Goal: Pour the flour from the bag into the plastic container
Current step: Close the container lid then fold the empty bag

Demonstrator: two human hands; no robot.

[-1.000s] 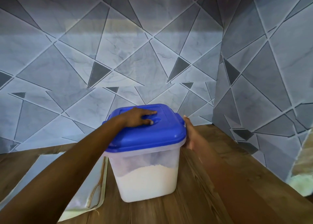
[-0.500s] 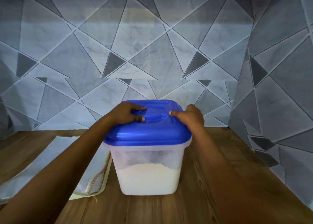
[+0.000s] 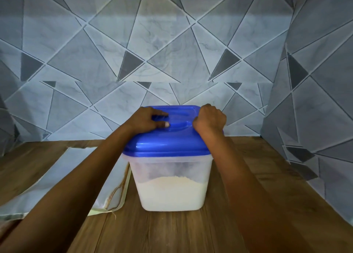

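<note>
We are pressing the blue lid (image 3: 168, 140) onto the plastic container (image 3: 172, 184) on the counter (image 3: 172, 233): left hand (image 3: 147, 122) flat, right hand (image 3: 210, 119) clenched. Flour (image 3: 172, 193) is sitting inside, so pouring looks done.

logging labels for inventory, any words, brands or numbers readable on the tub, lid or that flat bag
None can be read.
Blue plastic lid: plain, no text visible.
Translucent plastic container of white flour: no label visible.
Flat pale empty bag: only a grey pattern, no lettering visible.
Grey geometric wall tiles: none.
</note>
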